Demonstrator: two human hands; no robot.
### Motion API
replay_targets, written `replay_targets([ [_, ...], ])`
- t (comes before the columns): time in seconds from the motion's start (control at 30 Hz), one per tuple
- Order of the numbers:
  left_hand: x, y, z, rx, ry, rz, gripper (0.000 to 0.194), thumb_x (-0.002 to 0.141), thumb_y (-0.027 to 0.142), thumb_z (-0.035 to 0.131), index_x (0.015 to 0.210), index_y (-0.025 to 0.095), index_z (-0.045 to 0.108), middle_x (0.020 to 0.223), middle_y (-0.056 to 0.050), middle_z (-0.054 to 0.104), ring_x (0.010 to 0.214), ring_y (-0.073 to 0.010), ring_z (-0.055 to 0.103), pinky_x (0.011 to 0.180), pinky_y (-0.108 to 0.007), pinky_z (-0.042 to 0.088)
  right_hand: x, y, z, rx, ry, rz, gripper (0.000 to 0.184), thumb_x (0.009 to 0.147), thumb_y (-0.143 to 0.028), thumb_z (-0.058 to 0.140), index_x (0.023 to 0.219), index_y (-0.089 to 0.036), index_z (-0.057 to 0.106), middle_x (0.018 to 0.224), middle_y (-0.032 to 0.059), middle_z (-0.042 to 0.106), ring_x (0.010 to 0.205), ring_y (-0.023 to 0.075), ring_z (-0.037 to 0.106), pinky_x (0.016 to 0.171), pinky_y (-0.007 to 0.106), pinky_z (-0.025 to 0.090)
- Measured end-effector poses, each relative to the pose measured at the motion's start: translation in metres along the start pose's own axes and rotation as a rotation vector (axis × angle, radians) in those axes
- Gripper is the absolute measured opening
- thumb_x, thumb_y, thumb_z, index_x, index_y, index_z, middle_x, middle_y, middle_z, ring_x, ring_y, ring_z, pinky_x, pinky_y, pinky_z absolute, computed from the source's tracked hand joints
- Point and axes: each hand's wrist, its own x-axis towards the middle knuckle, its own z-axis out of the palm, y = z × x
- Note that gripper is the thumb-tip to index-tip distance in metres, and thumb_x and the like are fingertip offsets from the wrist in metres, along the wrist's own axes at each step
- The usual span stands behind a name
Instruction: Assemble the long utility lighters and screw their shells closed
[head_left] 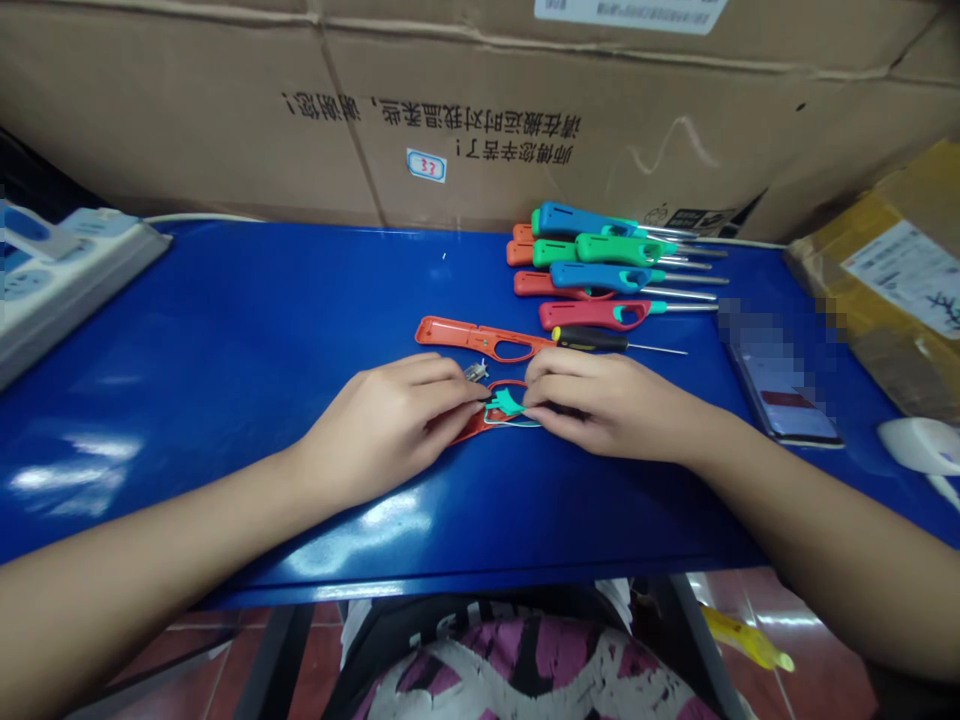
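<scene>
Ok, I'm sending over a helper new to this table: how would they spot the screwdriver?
On the blue table, find the pile of lighters in front of the cardboard box. The screwdriver lies between that pile and the person's right hand. Its black-and-yellow handle sets it apart from the red, orange, blue and green lighters.

The surface (225,335) is blue and shiny. On it lie a pile of lighters (589,275), an orange shell (450,333) and, just beside it, a screwdriver (596,340). A phone (780,380) lies to the right, a power strip (71,280) at the left end.
</scene>
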Motion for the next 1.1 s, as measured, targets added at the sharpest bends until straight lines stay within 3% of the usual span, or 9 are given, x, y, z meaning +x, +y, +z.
replay_targets([
  [0.2, -0.0011, -0.0026, 0.0013, 0.013, 0.023, 0.008, 0.019, 0.098, 0.018, 0.059, 0.107, 0.013, 0.074, 0.094, -0.006, 0.074, 0.085, -0.0178, 0.071, 0.072, -0.027, 0.057, 0.0040, 0.0009, 0.0002, -0.113, 0.035, -0.038, 0.019, 0.103, -0.026, 0.049, 0.096, -0.018, 0.065, 0.103, 0.0080, 0.069, 0.096, 0.0196, 0.062, 0.091, 0.034, 0.049],
  [0.63, -0.0015, 0.0009, -0.0011, 0.009, -0.022, -0.013, 0.020, 0.098, 0.020, 0.059, 0.102, 0.013, 0.077, 0.090, -0.007, 0.075, 0.083, -0.0201, 0.069, 0.072, -0.033, 0.057, 0.0039, -0.0017, 0.0024, -0.104, 0.018, -0.002, 0.019, 0.103, -0.026, 0.050, 0.095, -0.017, 0.065, 0.095, 0.0047, 0.071, 0.086, 0.0160, 0.063, 0.081, 0.029, 0.047],
  [0.77, -0.0002, 0.0030, -0.0019, -0.010, -0.035, -0.019, 0.023, 0.095, 0.020, 0.059, 0.111, 0.013, 0.076, 0.090, -0.007, 0.076, 0.082, -0.0200, 0.069, 0.072, -0.033, 0.057, 0.0039, -0.0012, 0.0022, -0.090, 0.008, 0.016, 0.017, 0.102, -0.024, 0.051, 0.094, -0.017, 0.065, 0.093, 0.0041, 0.070, 0.084, 0.0155, 0.062, 0.079, 0.028, 0.046],
  [0.93, 0.0021, 0.0039, -0.0058, 0.069, -0.018, 0.051, 0.025, 0.093, 0.025, 0.063, 0.111, 0.013, 0.076, 0.086, -0.007, 0.077, 0.081, -0.0222, 0.066, 0.070, -0.036, 0.057, 0.0030, -0.0017, 0.0016, -0.088, 0.003, 0.017, 0.017, 0.101, -0.024, 0.052, 0.093, -0.017, 0.065, 0.091, 0.0041, 0.069, 0.082, 0.0153, 0.061, 0.078, 0.028, 0.046],
  [1.1, 0.0030, 0.0046, -0.0077, 0.060, -0.075, 0.080, 0.027, 0.093, 0.027, 0.065, 0.114, 0.013, 0.075, 0.096, -0.006, 0.078, 0.085, -0.0219, 0.065, 0.075, -0.037, 0.058, 0.0028, -0.0023, 0.0002, -0.097, 0.007, 0.014, 0.016, 0.101, -0.024, 0.053, 0.091, -0.017, 0.064, 0.088, 0.0037, 0.068, 0.078, 0.0149, 0.059, 0.075, 0.028, 0.045],
])
